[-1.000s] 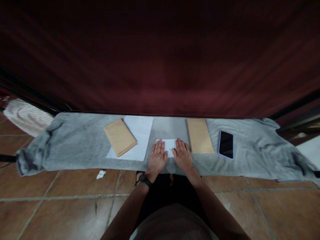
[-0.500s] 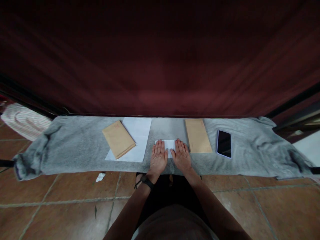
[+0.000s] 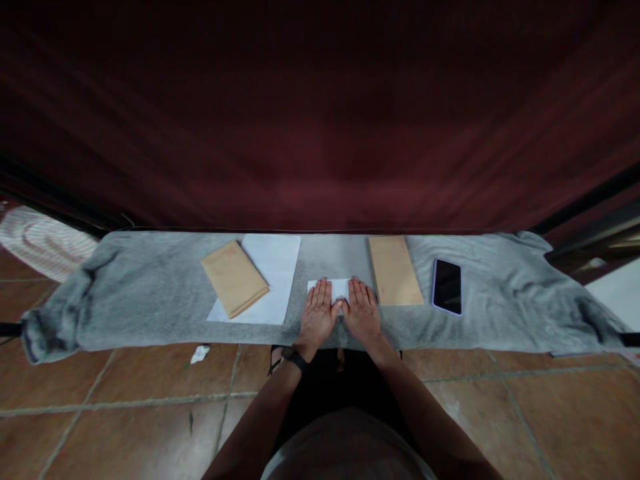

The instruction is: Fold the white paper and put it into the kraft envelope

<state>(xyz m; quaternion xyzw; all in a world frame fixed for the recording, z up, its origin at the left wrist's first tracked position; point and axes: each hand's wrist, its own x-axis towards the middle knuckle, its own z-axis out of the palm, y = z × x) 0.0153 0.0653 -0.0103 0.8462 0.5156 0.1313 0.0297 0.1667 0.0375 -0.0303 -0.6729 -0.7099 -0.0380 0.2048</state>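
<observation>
A small folded sheet of white paper (image 3: 341, 289) lies on the grey cloth before me, partly covered by both hands. My left hand (image 3: 318, 316) rests flat on its left part, fingers stretched out and pointing away from me. On the right part my right hand (image 3: 361, 315) lies flat too, fingers extended. The two thumbs meet or nearly meet over the paper's near middle. Just right of my right hand is a brown envelope (image 3: 397, 272). To the left, a stack of brown envelopes (image 3: 234, 277) sits partly on larger white sheets (image 3: 280, 267).
A phone (image 3: 447, 287) with a dark screen lies right of the single envelope. Grey cloth (image 3: 145, 293) covers the narrow surface, which ends at a dark red upright panel (image 3: 320, 133). A white scrap (image 3: 200, 353) is on the tiled floor (image 3: 150, 433).
My thumbs have come closer together over the small paper. Both hands stay flat on it; the envelopes, sheets and phone keep their places, with a slight shift of the view.
</observation>
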